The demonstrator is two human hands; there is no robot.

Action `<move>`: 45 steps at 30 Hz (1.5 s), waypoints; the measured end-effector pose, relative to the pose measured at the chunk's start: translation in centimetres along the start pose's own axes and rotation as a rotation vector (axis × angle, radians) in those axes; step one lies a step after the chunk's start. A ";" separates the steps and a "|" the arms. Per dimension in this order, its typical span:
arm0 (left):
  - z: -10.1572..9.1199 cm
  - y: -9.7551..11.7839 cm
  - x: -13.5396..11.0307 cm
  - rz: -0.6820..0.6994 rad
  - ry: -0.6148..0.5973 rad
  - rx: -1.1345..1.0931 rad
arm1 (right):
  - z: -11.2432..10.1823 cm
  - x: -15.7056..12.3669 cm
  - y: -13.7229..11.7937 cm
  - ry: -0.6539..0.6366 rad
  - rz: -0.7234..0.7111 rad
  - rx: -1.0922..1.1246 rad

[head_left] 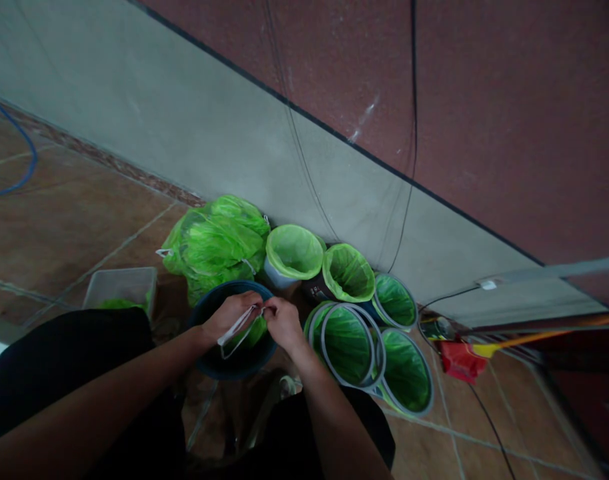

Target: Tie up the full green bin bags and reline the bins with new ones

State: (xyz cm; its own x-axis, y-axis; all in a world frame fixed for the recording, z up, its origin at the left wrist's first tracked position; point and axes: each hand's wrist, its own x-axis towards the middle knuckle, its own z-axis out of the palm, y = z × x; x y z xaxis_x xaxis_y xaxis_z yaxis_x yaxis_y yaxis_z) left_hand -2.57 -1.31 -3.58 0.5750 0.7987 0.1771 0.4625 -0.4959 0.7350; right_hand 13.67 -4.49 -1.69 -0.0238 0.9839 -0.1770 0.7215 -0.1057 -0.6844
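Tiled floor (79, 220) up against a concrete wall (184, 113) — left hand (229, 317) and right hand (283, 325) both pinch a white cord (237, 327) over a dark blue bucket (234, 368) — green-lined buckets (347, 345) right beside it.

A utility area: brown floor tiles (84, 227) lay beneath the left hand (228, 317) and right hand (283, 323), a concrete wall base (194, 120) and maroon wall (509, 120) beyond.

**Lime Green Takes the Floor!**

And it's lime green all over: the plastic bags (214, 243) glow against the brown tiled floor (74, 227), with pale grout lines crossing it! The dark blue tub (233, 363) answers with a thin white strap (237, 330), and the grey-rimmed buckets (347, 347) show green linings. Up top, a speckled maroon wall (484, 113) meets a grey-green band (184, 113) (what a clash!). Out right, a red packet (461, 360) flashes beside a yellow-and-orange handle (514, 343)!
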 end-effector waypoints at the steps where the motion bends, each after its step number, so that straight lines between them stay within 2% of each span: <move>1: 0.1 0.1 0.0 -0.003 -0.011 0.004 | -0.1 -0.2 -0.2 0.035 -0.068 -0.137; 4: 0.3 0.0 0.0 -0.011 0.009 0.001 | -0.3 -0.5 -0.5 0.046 -0.166 -0.324; 8: 0.4 -0.5 -0.1 -0.009 0.022 -0.019 | -0.4 -0.1 -0.4 -0.069 -0.148 -0.211; 11: 0.3 -0.5 -0.2 -0.014 -0.003 -0.021 | -0.4 0.0 -0.2 -0.121 -0.096 -0.242; 16: -0.1 0.2 -0.4 0.011 -0.028 -0.036 | -0.6 -0.5 -0.5 0.017 -0.105 -0.501; 20: -0.4 0.4 -0.4 0.012 -0.034 -0.074 | -1.4 -0.5 -0.6 0.100 -0.052 -0.546; 23: -0.6 0.4 -0.3 -0.008 -0.032 -0.083 | -1.7 -0.2 -0.4 0.154 -0.039 -0.437; 26: -0.8 0.5 -0.2 -0.014 -0.017 -0.097 | -1.3 0.1 -0.2 0.238 -0.028 -0.232; 29: -1.0 0.5 -0.1 -0.008 0.003 -0.133 | -0.1 0.6 0.0 0.299 0.075 0.187; 31: -1.0 0.5 -0.1 -0.018 0.011 -0.153 | 0.6 0.9 0.1 0.278 0.163 0.477; 33: -0.9 0.4 -0.2 -0.029 0.008 -0.151 | 0.9 1.0 0.2 0.243 0.221 0.581; 35: -0.7 0.2 -0.3 -0.033 -0.006 -0.128 | 0.5 1.0 0.3 0.216 0.196 0.445; 39: -0.5 -0.4 -0.3 -0.089 -0.044 -0.035 | -1.6 0.4 0.2 0.135 -0.008 0.008; 43: -1.2 -1.0 0.0 -0.196 -0.051 0.138 | -3.3 0.3 0.7 -0.067 -0.071 -0.137; 45: -1.8 -1.1 0.1 -0.188 -0.068 0.180 | -3.6 0.5 1.3 -0.110 -0.048 -0.174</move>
State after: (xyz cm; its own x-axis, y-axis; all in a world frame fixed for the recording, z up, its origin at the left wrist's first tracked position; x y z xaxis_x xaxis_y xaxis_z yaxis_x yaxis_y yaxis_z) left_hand -4.25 -0.06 -3.19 0.5089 0.8608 -0.0007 0.6746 -0.3983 0.6215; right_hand 17.08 -3.62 -0.06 -0.1293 0.9646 -0.2300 0.8260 -0.0235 -0.5632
